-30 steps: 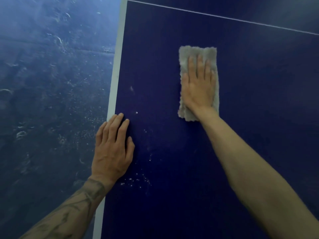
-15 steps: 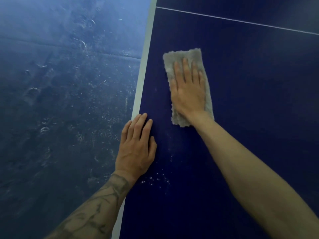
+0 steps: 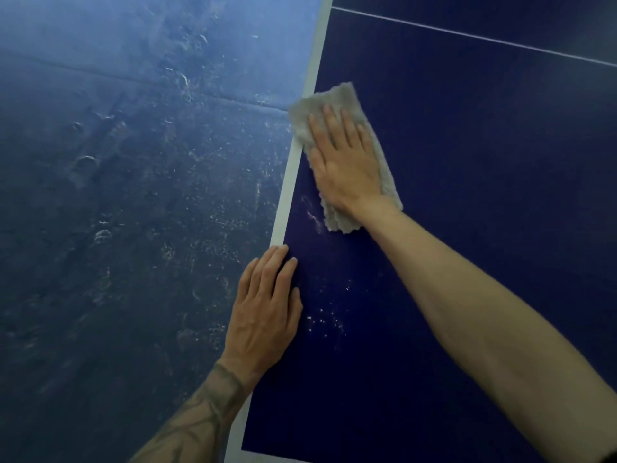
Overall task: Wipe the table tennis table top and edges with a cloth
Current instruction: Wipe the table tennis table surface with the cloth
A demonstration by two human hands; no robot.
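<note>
The dark blue table tennis table top (image 3: 467, 162) fills the right side, with a white stripe (image 3: 283, 202) along its left edge. A folded grey cloth (image 3: 330, 101) lies at that edge, its far left corner reaching over the stripe. My right hand (image 3: 344, 162) presses flat on the cloth with straight fingers. My left hand (image 3: 267, 312) rests flat on the table at the left edge, nearer to me. White dust specks (image 3: 324, 319) lie between the hands.
A dusty, scuffed blue floor (image 3: 133, 212) lies left of and below the table edge. A thin white line (image 3: 467, 35) crosses the table top at the far side.
My right hand has slid the cloth leftward across the table until it reaches the white edge stripe. My left hand stays flat at the edge.
</note>
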